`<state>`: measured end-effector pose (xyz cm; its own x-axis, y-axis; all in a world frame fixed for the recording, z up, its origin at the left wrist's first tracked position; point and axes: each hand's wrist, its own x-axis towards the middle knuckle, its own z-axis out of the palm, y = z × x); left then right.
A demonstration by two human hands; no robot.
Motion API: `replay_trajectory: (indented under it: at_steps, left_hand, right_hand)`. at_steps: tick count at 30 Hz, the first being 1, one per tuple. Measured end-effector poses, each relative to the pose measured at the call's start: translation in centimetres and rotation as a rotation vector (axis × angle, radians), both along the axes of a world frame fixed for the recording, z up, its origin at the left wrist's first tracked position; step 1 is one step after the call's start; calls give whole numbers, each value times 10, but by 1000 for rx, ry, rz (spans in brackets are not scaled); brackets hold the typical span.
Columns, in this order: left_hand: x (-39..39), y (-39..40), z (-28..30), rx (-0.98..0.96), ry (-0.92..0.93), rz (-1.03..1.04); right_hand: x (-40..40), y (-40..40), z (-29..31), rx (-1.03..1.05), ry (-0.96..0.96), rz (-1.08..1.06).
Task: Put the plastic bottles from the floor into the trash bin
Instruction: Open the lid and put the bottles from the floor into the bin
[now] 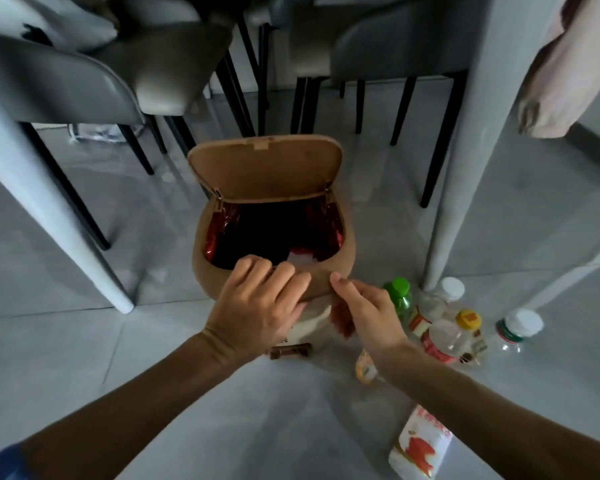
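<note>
I have both hands at the near rim of the tan trash bin (340,258), whose lid (264,168) stands tipped up and back, showing a red liner (219,233) and something pale low inside. My left hand (257,310) lies curled over the rim with the fingers bent and nothing in it; my right hand (364,306) rests its thumb against the rim, the other fingers loose and half spread, also holding nothing. No bottle is in the bin that I can see. They sit on the floor just right of the bin: a green-capped bottle (400,296) closest, a white-capped one (447,294) behind it, a yellow-capped one (465,323), a clear one with a red label (442,344) lying among them, and another white-capped bottle (518,329) a little apart. One more with a red and white label (420,441) lies nearer me, under my right forearm.

My worry is the lid: if I let go it may drop shut. The bottles stand touching, so reaching for one could topple the rest, and a round one could roll under the table leg (454,202). My forearm could also knock the near bottle
</note>
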<state>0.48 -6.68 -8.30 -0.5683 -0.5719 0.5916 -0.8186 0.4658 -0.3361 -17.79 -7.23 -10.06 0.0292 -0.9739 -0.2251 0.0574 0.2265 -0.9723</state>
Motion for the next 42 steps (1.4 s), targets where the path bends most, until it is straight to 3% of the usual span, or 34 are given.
replay_trajectory:
  at_steps: [5, 8, 14, 16, 18, 21, 24, 30, 34, 37, 42]
  left_hand:
    - [-41, 9, 13, 31, -81, -132]
    - [-84, 15, 8, 278, -146, -198]
    - [-138, 0, -17, 763, -155, -50]
    - [-140, 0, -34, 919, -256, -2]
    - [-137, 3, -49, 1048, -250, 19]
    - [-137, 10, -49, 1048, -203, -5]
    - [-139, 12, -3, 1028, 4, -74]
    - [-102, 0, 178, 842, 395, -47]
    - [-57, -13, 250, 620, 555, 31]
    - [-18, -27, 255, 586, 623, 152]
    - [15, -59, 186, 650, 610, 307]
  right_hand:
    - [-15, -5, -3, -9, 32, -13]
    - [-43, -10, -1, -68, 112, -99]
    - [-118, 13, 0, -468, 1049, -200]
    - [-133, 20, -6, -368, 1348, -90]
    - [-140, 24, -13, -208, 1498, 58]
    - [-142, 30, -16, -136, 1391, 195]
    - [-142, 23, 5, -226, 1300, 147]
    - [-115, -17, 140, -731, 972, -135]
    - [-82, -30, 209, -931, 750, -190]
    - [-47, -46, 214, -942, 646, -135]
    - [4, -85, 156, -755, 740, 41]
